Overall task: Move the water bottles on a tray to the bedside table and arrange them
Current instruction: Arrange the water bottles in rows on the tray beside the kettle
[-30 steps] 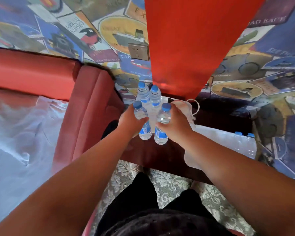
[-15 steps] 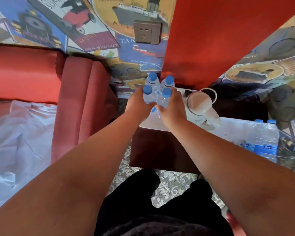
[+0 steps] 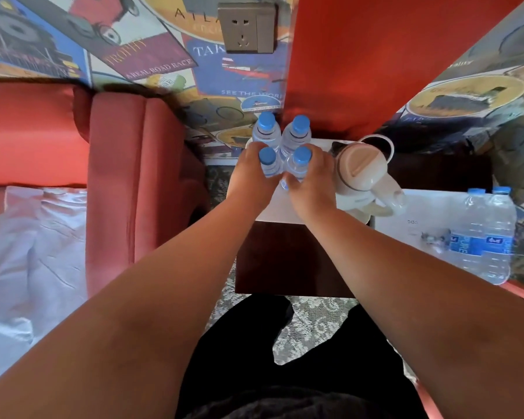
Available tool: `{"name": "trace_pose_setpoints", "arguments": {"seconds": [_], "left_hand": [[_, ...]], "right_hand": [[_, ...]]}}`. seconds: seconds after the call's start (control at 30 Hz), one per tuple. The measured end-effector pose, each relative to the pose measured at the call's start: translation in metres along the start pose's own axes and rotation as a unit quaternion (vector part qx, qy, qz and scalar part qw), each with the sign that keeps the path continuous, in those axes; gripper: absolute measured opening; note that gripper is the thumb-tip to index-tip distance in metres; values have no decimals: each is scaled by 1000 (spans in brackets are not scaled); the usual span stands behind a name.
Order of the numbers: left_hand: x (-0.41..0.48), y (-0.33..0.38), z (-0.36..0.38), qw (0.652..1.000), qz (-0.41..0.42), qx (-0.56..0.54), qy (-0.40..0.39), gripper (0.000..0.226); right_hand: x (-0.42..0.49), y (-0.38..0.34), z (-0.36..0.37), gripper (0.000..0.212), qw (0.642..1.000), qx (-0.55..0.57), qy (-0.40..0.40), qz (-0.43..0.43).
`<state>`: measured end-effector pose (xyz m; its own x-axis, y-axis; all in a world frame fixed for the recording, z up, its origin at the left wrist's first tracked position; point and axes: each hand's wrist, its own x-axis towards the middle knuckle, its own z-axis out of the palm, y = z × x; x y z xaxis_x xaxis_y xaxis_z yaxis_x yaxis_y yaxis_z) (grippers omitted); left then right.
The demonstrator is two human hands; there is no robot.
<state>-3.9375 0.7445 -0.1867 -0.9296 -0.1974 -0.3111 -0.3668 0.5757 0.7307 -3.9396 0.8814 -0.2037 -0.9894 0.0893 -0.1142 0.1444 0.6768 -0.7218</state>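
Note:
Several small clear water bottles with blue caps stand in a tight cluster on a white tray on the dark bedside table. My left hand grips the near-left bottle. The near-right bottle is in my right hand. Two more bottles stand upright just behind, touching the front pair. My hands hide the lower parts of the held bottles.
A cream electric kettle stands right of the bottles on the tray. Two larger bottles stand on a white surface at the right. A red padded headboard and white bed sheet lie left; a wall socket is above.
My hands carried the two bottles forward and set them down against the back pair. The camera view shifted down and closer to the table.

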Motion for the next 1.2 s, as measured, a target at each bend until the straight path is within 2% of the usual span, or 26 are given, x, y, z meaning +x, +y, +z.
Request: {"name": "trace_pose_setpoints", "arguments": {"seconds": [0.23,0.33,0.43,0.6,0.7,0.8,0.9,1.0,1.1,1.2], "left_hand": [[-4,2,6,999,-9,14,32,48],[-6,6,9,998,-13,51,29,55],[-16,9,9,992,-12,120,18,49],[-57,20,13,987,-121,100,30,63],[-84,38,29,982,-142,124,-12,47],[-107,62,60,979,-121,145,-72,26],[-121,89,107,971,-114,153,-146,37],[-127,120,166,946,-106,184,-246,45],[-131,149,223,945,-119,159,-260,45],[-131,174,279,950,-108,139,-257,52]], "right_hand": [[2,2,-2,67,1000,10,-25,-2],[2,3,-12,77,997,16,-70,0],[-3,-1,-31,81,994,25,-104,-9],[-20,-3,-82,78,992,42,-113,-33],[-32,15,-126,66,993,30,-101,-51],[-40,54,-175,56,994,15,-89,-54],[-44,107,-222,52,996,-31,-83,-10],[-48,163,-265,50,989,-102,-89,57],[-48,214,-299,49,978,-133,-100,124],[-41,263,-323,49,971,-145,-78,175]]}}
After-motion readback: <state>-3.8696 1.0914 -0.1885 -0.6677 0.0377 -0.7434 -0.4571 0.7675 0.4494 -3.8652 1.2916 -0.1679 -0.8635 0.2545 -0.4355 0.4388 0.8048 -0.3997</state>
